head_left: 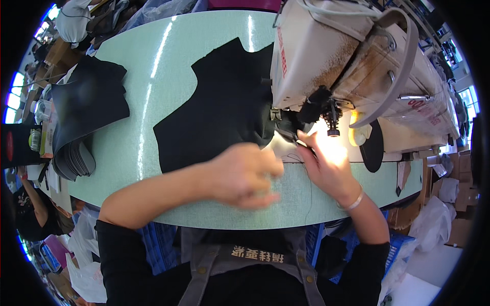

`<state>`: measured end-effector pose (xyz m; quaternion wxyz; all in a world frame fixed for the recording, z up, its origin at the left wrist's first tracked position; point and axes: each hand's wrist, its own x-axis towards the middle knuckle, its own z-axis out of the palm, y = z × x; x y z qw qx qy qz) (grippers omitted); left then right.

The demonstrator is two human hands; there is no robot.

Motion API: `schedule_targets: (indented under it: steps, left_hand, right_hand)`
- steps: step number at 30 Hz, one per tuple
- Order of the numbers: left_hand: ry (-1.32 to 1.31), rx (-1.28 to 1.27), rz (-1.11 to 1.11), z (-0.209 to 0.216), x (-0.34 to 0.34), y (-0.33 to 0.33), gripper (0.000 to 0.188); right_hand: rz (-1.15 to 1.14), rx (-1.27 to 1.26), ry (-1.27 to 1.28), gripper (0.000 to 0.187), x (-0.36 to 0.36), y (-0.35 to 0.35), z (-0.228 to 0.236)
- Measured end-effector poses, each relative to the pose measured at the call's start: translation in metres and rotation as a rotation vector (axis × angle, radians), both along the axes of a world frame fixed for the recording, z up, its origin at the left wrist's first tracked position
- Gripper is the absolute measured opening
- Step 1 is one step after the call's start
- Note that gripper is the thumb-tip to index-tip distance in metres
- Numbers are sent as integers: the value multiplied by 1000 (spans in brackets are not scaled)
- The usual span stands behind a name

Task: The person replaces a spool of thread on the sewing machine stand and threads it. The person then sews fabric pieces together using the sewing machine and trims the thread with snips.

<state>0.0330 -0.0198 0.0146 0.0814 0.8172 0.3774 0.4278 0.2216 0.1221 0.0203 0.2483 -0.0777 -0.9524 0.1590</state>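
A large black fabric piece (219,107) lies on the pale green table, its right edge under the metal presser foot (275,114) of a white sewing machine (326,51). My left hand (242,176) hovers by the fabric's near right corner, its curled fingers smeared by motion, so whether it holds anything is unclear. Just right of the presser foot, my right hand (329,166) pinches a slim dark tool (292,136) between thumb and fingers; its exact kind is hard to make out. Bright lamp light washes out part of that hand. A loose dark thread (310,196) trails down the table below it.
At the left, more black pieces (92,97) lie above a stack of curved dark pieces (75,160). A dark oval piece (374,147) hangs by the machine's right side. Blue crates (158,242) stand below the table's front edge. A co-worker's arm (34,201) shows far left.
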Motion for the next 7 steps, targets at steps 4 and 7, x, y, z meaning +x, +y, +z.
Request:
schedule_targets:
  steps: [4,7]
  left_hand:
    - [267,32,38,17,9,-15,26]
    - [517,6,291,35,0,-14,13]
  right_hand:
    - [-338,-138,-163,26,52,16,17]
    - [-377,155,-288,33,71,37,8]
